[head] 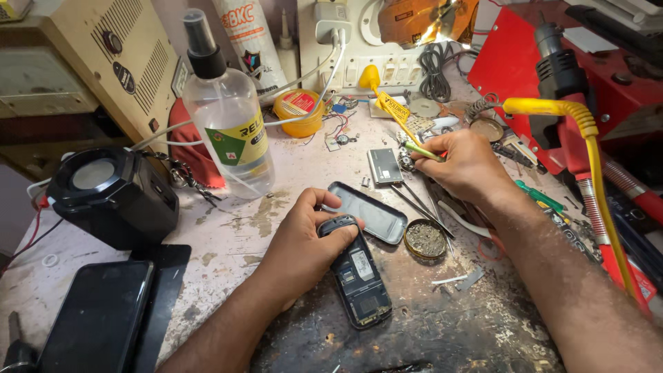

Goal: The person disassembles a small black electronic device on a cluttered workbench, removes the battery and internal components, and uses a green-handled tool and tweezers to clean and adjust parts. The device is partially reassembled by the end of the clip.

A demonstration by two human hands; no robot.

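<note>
Lying backless, circuitry bared, the dark phone (358, 276) sits in the left hand (298, 242); right hand (466, 166) pinches a soldering iron (397, 121).

opened phone (359, 280) on bench, front centre, under left hand (304, 242) | back cover (369, 211) just behind it | round tin (425, 238) right of cover | right hand (466, 166) behind tin | spray bottle (228, 117) back left | speaker (114, 193) far left

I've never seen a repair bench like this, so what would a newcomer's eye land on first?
Probably the opened phone at the centre, back cover off, steadied by the left hand, while the right hand holds a yellow-green tool just behind. Then the clear spray bottle standing upright at the left, and the yellow hose arching down the right edge.
</note>
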